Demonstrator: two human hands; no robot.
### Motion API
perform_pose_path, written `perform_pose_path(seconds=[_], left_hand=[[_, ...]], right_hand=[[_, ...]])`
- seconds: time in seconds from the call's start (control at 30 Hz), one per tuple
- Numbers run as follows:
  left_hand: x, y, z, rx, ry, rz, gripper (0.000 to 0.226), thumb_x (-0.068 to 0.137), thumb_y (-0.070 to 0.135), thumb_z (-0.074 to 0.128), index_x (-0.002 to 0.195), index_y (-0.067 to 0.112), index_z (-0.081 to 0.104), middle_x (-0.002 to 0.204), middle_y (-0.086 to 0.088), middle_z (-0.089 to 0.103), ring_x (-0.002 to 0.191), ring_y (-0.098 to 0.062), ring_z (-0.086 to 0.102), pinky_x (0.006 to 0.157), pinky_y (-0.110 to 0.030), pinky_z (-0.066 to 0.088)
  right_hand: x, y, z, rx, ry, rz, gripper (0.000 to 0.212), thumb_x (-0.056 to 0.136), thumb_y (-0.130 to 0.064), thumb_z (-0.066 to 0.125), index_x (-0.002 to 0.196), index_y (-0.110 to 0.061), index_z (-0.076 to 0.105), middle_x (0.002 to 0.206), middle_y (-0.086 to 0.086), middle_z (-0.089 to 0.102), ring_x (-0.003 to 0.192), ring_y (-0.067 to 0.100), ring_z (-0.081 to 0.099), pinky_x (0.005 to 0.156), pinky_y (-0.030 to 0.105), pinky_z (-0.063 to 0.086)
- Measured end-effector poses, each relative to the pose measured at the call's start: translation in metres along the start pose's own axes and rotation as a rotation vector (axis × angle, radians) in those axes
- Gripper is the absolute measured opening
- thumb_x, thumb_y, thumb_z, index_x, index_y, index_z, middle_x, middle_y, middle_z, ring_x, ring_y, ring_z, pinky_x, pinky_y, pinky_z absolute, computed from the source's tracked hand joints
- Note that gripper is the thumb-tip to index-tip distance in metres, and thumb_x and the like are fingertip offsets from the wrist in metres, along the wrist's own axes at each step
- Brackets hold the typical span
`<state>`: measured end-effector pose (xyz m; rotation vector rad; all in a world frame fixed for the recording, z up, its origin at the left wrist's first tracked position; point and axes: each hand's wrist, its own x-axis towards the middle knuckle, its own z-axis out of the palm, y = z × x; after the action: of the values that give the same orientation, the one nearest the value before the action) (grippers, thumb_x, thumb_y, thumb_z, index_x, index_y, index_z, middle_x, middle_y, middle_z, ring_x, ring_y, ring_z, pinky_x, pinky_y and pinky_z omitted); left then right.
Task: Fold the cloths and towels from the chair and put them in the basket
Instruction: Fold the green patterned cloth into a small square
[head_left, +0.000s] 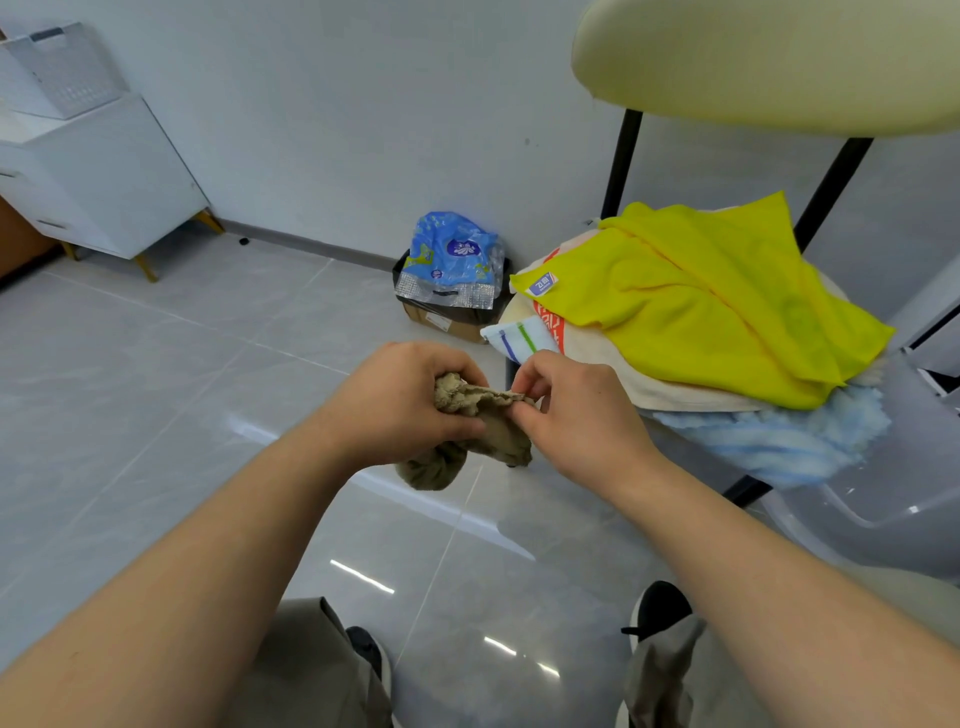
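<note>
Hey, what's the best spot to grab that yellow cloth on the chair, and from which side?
Pinch the yellow cloth at its labelled corner, coming from your left. It lies topmost on the pile, and that corner juts free toward you, so it should peel off without dragging the others.

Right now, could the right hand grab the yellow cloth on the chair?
Probably yes, once it lets go: the right hand pinches the brown cloth, but the yellow cloth lies uncovered atop the pile, nearby.
</note>
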<state>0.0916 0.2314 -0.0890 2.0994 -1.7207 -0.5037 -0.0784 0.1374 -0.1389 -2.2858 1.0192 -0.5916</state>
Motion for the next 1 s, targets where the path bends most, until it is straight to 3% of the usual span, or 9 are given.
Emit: perform_pose_path(seconds=[0.17, 0.33, 0.4, 0.53, 0.67, 0.77, 0.87, 0.93, 1.0], left_hand=[[0.001, 0.002, 0.002, -0.002, 0.032, 0.001, 0.015, 0.077, 0.04, 0.08, 0.091, 0.037, 0.074, 0.08, 0.015, 0.066, 0.079, -0.001, 0.06, 0.07, -0.024, 0.049], [0.004, -0.003, 0.004, -0.169, 0.064, -0.068, 0.006, 0.088, 0.031, 0.071, 0.092, 0.032, 0.076, 0.089, 0.013, 0.065, 0.087, -0.003, 0.062, 0.08, -0.026, 0.05], [0.004, -0.004, 0.004, -0.239, 0.065, -0.092, 0.008, 0.09, 0.025, 0.069, 0.092, 0.031, 0.075, 0.092, 0.011, 0.067, 0.091, -0.008, 0.064, 0.086, -0.032, 0.053], [0.002, -0.004, 0.001, -0.369, 0.044, -0.136, 0.014, 0.093, 0.021, 0.067, 0.092, 0.031, 0.075, 0.085, 0.006, 0.074, 0.086, -0.013, 0.07, 0.085, -0.04, 0.058], [0.002, -0.004, -0.001, -0.427, 0.047, -0.143, 0.017, 0.093, 0.017, 0.065, 0.092, 0.03, 0.076, 0.085, 0.004, 0.074, 0.087, -0.014, 0.071, 0.086, -0.042, 0.059], [0.003, -0.003, -0.001, -0.493, 0.073, -0.182, 0.018, 0.094, 0.014, 0.064, 0.091, 0.027, 0.076, 0.086, 0.0, 0.074, 0.087, -0.017, 0.072, 0.086, -0.043, 0.059], [0.003, -0.001, 0.0, -0.543, 0.084, -0.205, 0.014, 0.093, 0.014, 0.066, 0.093, 0.023, 0.076, 0.086, -0.003, 0.075, 0.087, -0.019, 0.072, 0.084, -0.041, 0.06], [0.002, 0.0, 0.0, -0.583, 0.105, -0.216, 0.006, 0.09, 0.016, 0.071, 0.093, 0.02, 0.075, 0.085, -0.004, 0.075, 0.083, -0.017, 0.073, 0.077, -0.036, 0.06], [0.002, -0.001, -0.002, -0.613, 0.147, -0.248, 0.01, 0.082, 0.021, 0.08, 0.09, 0.019, 0.073, 0.081, -0.001, 0.074, 0.074, -0.01, 0.071, 0.064, -0.027, 0.057]], right_hand=[[-0.001, -0.001, 0.002, 0.011, -0.038, -0.111, 0.012, 0.084, -0.029, 0.072, 0.087, -0.028, 0.06, 0.094, -0.008, 0.049, 0.082, 0.01, 0.05, 0.067, 0.029, 0.045], [-0.001, -0.003, 0.0, 0.108, -0.071, -0.061, 0.015, 0.089, -0.032, 0.07, 0.09, -0.028, 0.056, 0.089, -0.01, 0.062, 0.079, 0.011, 0.057, 0.07, 0.034, 0.05], [0.0, -0.002, -0.001, 0.178, -0.085, -0.011, 0.018, 0.088, -0.03, 0.072, 0.091, -0.028, 0.055, 0.087, -0.01, 0.065, 0.079, 0.008, 0.06, 0.069, 0.027, 0.049], [0.002, -0.002, -0.004, 0.271, -0.09, 0.055, 0.024, 0.083, -0.024, 0.078, 0.101, -0.032, 0.065, 0.089, -0.012, 0.066, 0.083, 0.002, 0.061, 0.069, 0.011, 0.045], [0.004, -0.003, -0.007, 0.293, -0.07, 0.04, 0.006, 0.083, -0.033, 0.078, 0.086, -0.03, 0.073, 0.082, -0.01, 0.071, 0.079, 0.005, 0.063, 0.068, 0.023, 0.049], [0.004, -0.004, -0.008, 0.351, -0.053, 0.063, 0.012, 0.082, -0.034, 0.079, 0.08, -0.026, 0.07, 0.079, -0.006, 0.07, 0.077, 0.01, 0.065, 0.067, 0.029, 0.052], [0.005, -0.002, -0.005, 0.409, -0.052, 0.088, 0.02, 0.081, -0.032, 0.081, 0.076, -0.022, 0.064, 0.075, 0.003, 0.071, 0.073, 0.022, 0.067, 0.069, 0.044, 0.057], [0.006, -0.001, -0.003, 0.469, -0.048, 0.113, 0.023, 0.083, -0.029, 0.078, 0.077, -0.017, 0.06, 0.073, 0.016, 0.068, 0.064, 0.025, 0.062, 0.066, 0.05, 0.056], [0.01, 0.001, -0.006, 0.494, -0.004, 0.163, 0.024, 0.087, -0.026, 0.075, 0.083, -0.012, 0.057, 0.077, 0.021, 0.068, 0.064, 0.021, 0.058, 0.065, 0.046, 0.054]])
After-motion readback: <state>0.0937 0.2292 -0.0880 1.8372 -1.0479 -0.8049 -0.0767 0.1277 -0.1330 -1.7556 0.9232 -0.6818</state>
